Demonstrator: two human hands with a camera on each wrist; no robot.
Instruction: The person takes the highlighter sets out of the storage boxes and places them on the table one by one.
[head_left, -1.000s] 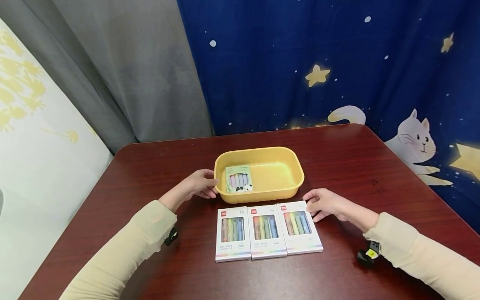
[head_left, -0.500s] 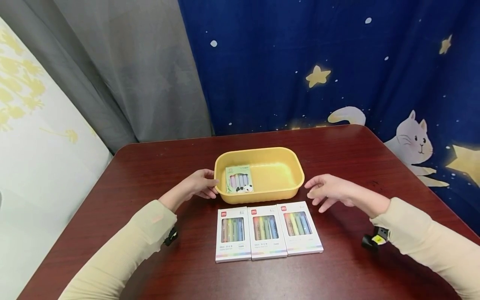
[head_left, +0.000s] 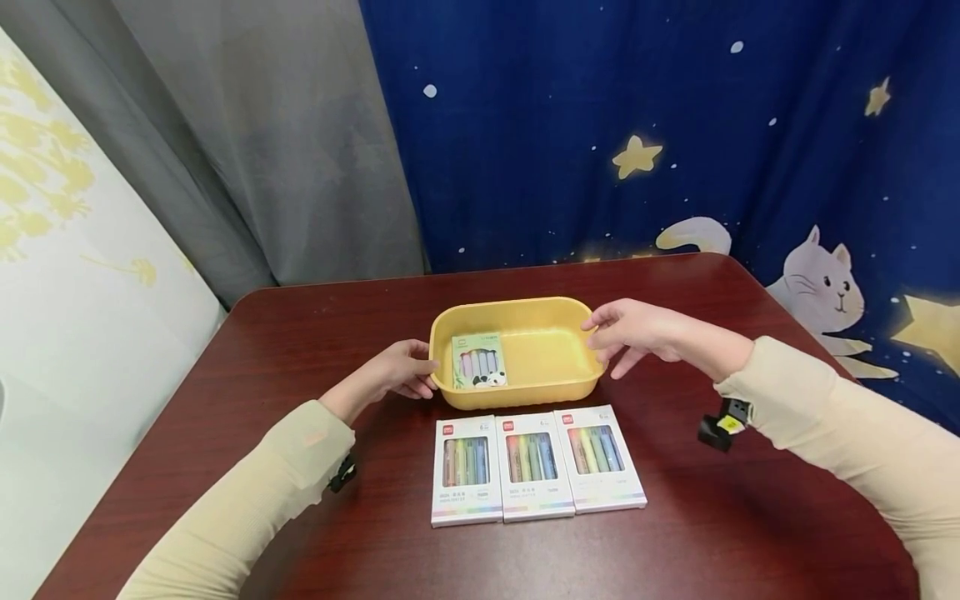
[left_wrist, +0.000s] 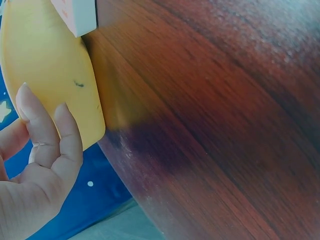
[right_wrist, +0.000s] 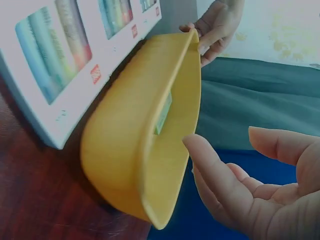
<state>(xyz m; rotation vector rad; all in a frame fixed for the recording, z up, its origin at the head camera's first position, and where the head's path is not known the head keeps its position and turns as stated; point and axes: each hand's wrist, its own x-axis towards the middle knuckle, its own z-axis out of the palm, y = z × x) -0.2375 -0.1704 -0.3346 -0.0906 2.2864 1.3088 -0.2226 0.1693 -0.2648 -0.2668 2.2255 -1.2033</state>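
A yellow plastic basin (head_left: 551,392) stands mid-table with a green panda-print box of pens (head_left: 478,360) lying in its left part. My left hand (head_left: 401,368) grips the rim at the basin's left end, its thumb over the edge; in the left wrist view its fingers (left_wrist: 42,130) lie along the outer wall. At the opposite end my right hand (head_left: 637,333) hovers by the rim, fingers spread and holding nothing, as the right wrist view also shows. In front of the basin, three white highlighter boxes lie side by side: left (head_left: 467,504), middle (head_left: 536,500) and right (head_left: 607,492).
The dark red wooden table (head_left: 315,500) carries all of this. Behind it hang a grey curtain (head_left: 300,167) and a blue curtain (head_left: 525,125) with stars and a cat. A white patterned surface (head_left: 67,333) borders the left side.
My right hand has let go of the right-hand highlighter box and moved up and slightly left to the basin's right end. My left hand has stayed on the rim.
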